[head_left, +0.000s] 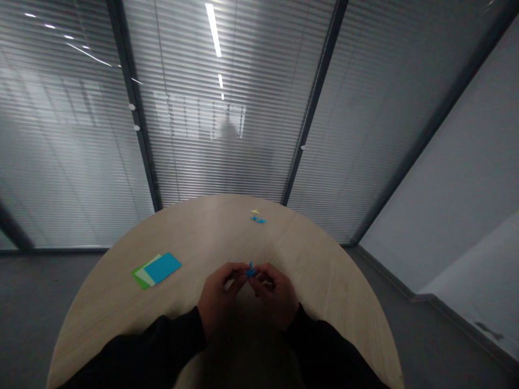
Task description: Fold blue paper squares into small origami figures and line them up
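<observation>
Between my two hands is a small folded piece of blue paper (pixel 251 269), with one thin point sticking up. It looks like an origami figure. My left hand (pixel 223 294) pinches its left side with thumb and fingers. From the other side, my right hand (pixel 276 294) pinches its right edge. Both hands are just above the near middle of the round wooden table (pixel 324 281). My fingertips cover part of the folded paper, so its full shape is hidden.
Left of my hands lies a stack of paper sheets (pixel 162 268), blue over pale and brighter green. Toward the far edge sit small folded blue paper figures (pixel 260 220) and a yellow one (pixel 255 212). Glass panels with blinds (pixel 227 162) stand beyond; a white wall (pixel 454 216) is at right.
</observation>
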Available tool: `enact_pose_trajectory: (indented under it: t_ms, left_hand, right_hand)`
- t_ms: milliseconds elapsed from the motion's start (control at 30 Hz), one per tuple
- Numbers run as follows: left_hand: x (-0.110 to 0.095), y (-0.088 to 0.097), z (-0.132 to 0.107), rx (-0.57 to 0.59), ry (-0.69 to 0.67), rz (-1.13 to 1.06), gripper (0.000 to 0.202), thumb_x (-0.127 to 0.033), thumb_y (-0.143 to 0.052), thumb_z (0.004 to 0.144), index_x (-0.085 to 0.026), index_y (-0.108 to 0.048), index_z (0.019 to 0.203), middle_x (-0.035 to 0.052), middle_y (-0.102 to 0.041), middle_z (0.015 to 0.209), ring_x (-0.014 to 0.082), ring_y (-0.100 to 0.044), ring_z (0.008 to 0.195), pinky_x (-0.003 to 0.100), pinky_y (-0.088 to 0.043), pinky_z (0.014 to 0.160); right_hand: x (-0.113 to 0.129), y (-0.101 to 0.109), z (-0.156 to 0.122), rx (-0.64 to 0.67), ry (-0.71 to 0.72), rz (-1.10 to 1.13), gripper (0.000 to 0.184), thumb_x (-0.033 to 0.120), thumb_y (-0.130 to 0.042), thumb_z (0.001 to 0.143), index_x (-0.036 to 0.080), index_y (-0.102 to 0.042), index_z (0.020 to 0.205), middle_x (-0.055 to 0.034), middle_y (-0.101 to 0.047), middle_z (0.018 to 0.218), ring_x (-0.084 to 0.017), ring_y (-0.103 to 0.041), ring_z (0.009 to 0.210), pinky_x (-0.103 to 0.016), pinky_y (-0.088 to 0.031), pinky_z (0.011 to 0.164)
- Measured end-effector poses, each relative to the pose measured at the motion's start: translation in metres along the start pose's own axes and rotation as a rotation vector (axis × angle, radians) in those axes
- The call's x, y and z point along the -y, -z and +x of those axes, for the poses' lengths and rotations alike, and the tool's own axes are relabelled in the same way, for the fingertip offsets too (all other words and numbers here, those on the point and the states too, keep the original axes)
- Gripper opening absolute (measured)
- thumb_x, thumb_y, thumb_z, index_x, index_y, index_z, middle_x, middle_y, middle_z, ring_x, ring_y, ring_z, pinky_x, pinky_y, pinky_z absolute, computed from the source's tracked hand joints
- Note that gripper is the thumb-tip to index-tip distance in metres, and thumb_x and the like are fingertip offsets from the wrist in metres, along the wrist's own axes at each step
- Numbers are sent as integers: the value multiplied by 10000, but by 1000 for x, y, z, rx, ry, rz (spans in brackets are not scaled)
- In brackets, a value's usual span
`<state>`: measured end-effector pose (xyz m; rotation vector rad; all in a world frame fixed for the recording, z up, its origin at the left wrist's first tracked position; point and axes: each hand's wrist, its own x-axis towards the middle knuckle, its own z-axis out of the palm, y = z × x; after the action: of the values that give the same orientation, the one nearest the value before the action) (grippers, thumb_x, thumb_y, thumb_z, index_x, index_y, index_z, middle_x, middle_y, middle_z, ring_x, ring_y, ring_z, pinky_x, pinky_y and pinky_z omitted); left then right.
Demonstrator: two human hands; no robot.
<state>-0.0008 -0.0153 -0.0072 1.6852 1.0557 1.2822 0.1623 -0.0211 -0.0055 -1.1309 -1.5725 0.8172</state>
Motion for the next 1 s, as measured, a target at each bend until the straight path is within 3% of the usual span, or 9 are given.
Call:
enact_pose_trajectory:
  t_ms: [167,400,767,1000]
  left_hand:
    - [1,-1,1,-10,3,13,152,-260,-595,861,-209,-676,978,59,-744,963,222,-692,905,377,-540,844]
    - [0,-1,0,29,-18,29,160,-224,-578,867,-206,-663,1001,64,-738,985,219,-688,913,379,-537,847]
    - [-1,2,-3,-24,-167,100,84,-176,-595,873,-220,-641,927,23,-709,909,184,-658,857,320,-512,788]
    - [-3,3,-3,-11,-212,51,75,-164,-590,881,-222,-633,901,22,-696,909,178,-653,857,314,-511,794]
  right_hand:
    - [1,0,0,-13,14,-94,176,327,-637,818,173,-667,901,-30,-660,734,-144,-607,595,-237,-487,528]
    - [5,4,1,-25,207,-264,103,248,-591,832,181,-655,878,-19,-654,718,-134,-599,569,-230,-477,529]
    - [8,6,-2,-83,447,-242,130,172,-570,845,204,-608,965,-29,-659,803,-130,-636,625,-221,-527,553]
    - [13,6,-4,-99,496,-208,159,134,-583,834,204,-625,971,-25,-654,803,-120,-632,622,-213,-529,557]
